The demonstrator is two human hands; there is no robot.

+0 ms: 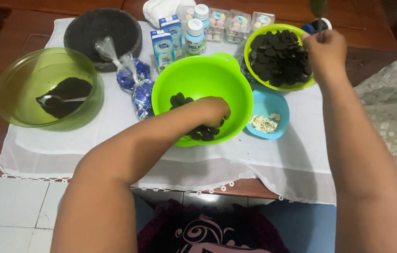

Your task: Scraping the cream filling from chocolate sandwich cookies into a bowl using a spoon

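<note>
My left hand (212, 111) reaches down into a bright green bowl (194, 75) that holds dark round cookies (179, 99); the fingers curl among the cookies, and whether they grip one is hidden. My right hand (324, 49) hovers at the right rim of a yellow-green bowl (259, 35) piled with dark cookie halves (278, 56). It pinches a thin utensil handle (319, 18) that rises out of the top of the view. A small blue bowl (266, 100) with white cream bits (264, 122) sits between the two bowls.
At the left, a clear green glass bowl (20, 75) holds dark crumbs and a spoon (60, 99). Behind stand a dark round cake pan (102, 30), blue wrapped packets (135, 84), two small milk cartons (163, 44), milk bottles (194, 35) and clear boxes of sweets (229, 23), all on a white cloth (278, 159).
</note>
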